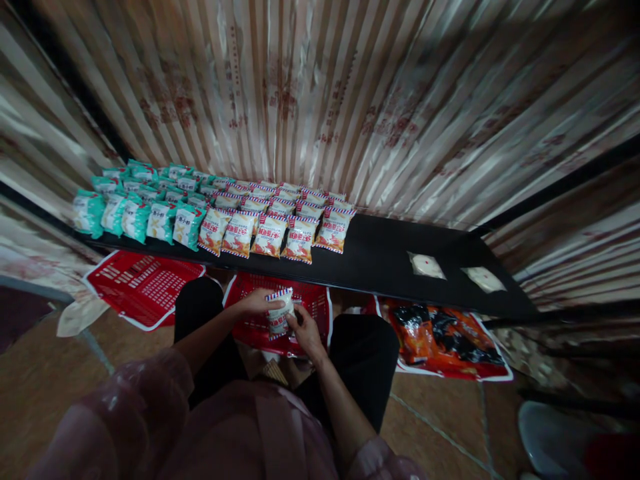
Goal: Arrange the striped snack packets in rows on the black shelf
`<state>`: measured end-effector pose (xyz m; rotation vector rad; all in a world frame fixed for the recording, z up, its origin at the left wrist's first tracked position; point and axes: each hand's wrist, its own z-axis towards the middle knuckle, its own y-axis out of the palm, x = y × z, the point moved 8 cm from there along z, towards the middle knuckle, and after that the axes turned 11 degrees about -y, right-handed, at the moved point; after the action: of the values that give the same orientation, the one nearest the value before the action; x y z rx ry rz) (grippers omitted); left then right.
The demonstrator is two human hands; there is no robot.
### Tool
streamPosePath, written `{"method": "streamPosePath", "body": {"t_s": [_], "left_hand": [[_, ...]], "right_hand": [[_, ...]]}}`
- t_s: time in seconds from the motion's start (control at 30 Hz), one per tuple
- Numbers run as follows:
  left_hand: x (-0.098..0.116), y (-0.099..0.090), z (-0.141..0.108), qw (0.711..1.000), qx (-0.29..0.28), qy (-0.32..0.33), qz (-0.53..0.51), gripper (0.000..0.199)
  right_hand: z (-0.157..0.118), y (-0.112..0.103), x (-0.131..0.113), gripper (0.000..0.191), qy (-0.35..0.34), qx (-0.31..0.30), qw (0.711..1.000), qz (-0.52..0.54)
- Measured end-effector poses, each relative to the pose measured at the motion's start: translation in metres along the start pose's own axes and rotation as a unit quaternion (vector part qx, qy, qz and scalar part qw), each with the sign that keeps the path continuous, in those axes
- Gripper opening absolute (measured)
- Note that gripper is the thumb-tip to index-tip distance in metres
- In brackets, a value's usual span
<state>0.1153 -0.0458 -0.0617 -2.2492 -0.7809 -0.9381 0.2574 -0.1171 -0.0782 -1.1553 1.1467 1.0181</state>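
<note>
Above the middle red basket (320, 300), my left hand (259, 301) and my right hand (305, 328) hold one small snack bag (280, 317) with a red-and-blue striped top edge. My left fingers grip its upper left, and my right fingers pinch its right side. The bag is tilted a little. Behind it, on the black shelf (373, 267), stand several rows of matching striped bags (299, 239). Several rows of teal bags (135, 217) stand at the shelf's left.
Two flat pale packets (426, 265) (484, 279) lie on the shelf's right part. Below are a red basket (145, 283) at left and another holding orange and black packages (440, 333) at right. A pleated curtain (300, 87) hangs behind the shelf.
</note>
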Motion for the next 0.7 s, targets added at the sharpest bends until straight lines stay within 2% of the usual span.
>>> {"method": "streamPosePath", "body": {"t_s": [0.13,0.4,0.57,0.7], "left_hand": [[0.005,0.0,-0.007,0.996,0.021,0.011,-0.085,0.05],[-0.001,-0.002,-0.016,0.973,0.067,0.002,-0.222,0.06],[0.003,0.009,-0.02,0.941,0.037,0.032,-0.334,0.058],[0.007,0.019,-0.02,0.927,0.004,0.059,-0.37,0.056]], "right_hand": [[0.001,-0.003,0.0,0.034,0.016,0.023,0.999,0.02],[-0.004,-0.001,-0.003,0.037,0.041,0.051,0.993,0.1],[-0.008,-0.002,-0.007,0.04,0.058,0.066,0.989,0.116],[-0.01,-0.003,-0.007,0.041,0.071,0.082,0.985,0.137]]}}
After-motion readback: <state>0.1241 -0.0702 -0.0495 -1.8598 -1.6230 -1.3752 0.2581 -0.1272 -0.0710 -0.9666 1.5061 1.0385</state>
